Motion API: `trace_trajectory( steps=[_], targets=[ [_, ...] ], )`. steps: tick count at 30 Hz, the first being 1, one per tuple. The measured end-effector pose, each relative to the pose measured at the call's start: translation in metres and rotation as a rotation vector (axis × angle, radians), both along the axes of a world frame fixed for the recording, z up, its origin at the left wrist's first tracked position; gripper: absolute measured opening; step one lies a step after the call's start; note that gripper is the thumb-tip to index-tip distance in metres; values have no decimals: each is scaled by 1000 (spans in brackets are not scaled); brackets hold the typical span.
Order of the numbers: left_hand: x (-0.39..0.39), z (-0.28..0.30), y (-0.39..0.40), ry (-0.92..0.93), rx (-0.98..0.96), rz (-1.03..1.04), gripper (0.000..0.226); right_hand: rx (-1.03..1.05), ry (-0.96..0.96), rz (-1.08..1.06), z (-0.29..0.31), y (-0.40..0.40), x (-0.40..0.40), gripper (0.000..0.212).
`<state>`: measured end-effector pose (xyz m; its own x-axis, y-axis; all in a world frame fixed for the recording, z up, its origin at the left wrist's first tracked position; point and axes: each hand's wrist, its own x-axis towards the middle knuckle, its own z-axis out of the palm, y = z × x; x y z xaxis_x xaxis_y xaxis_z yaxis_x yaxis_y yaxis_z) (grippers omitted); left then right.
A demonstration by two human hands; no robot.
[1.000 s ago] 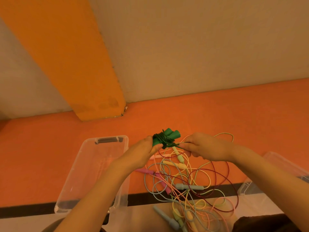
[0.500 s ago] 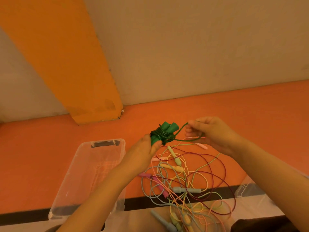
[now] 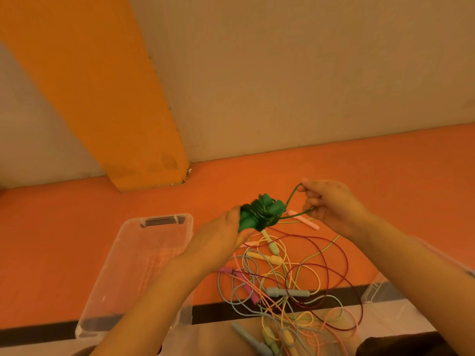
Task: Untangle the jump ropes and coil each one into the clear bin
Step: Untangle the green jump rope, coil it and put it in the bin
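Above the orange floor (image 3: 385,176), the left hand (image 3: 218,240) grips the green rope (image 3: 259,213), its cord wound round both handles, while the right hand (image 3: 331,204) pinches the loose cord end. Left of them the bin (image 3: 123,265) holds nothing. Below the hands lies the tangle (image 3: 290,283), and a second bin (image 3: 372,291) shows at right, contents hidden.

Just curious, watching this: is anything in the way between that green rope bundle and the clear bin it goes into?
Nothing visible blocks it. The left hand holds the green rope bundle just right of the open clear bin, though the right hand pinches its loose end.
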<state>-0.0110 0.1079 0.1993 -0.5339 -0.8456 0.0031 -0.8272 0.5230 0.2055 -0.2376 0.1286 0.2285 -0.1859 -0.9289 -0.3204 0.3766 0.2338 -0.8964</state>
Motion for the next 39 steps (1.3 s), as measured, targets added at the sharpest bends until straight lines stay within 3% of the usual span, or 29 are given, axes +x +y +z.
trace_trajectory(
  steps=[10,18,28,33,39],
  targets=[
    [12,-1,-5,31,45,-105,66,-72,54,294,-22,-2,1,21],
    [6,-3,-3,78,101,-209,67,-136,198,225,-42,-3,2,14],
    [2,-4,2,56,111,-286,69,-95,79,254,-38,2,14,12],
    [0,-3,5,29,44,-294,82,15,-40,271,-40,1,9,11],
    [-5,-16,13,25,10,-472,82,117,1,240,-52,4,22,12]
  ],
)
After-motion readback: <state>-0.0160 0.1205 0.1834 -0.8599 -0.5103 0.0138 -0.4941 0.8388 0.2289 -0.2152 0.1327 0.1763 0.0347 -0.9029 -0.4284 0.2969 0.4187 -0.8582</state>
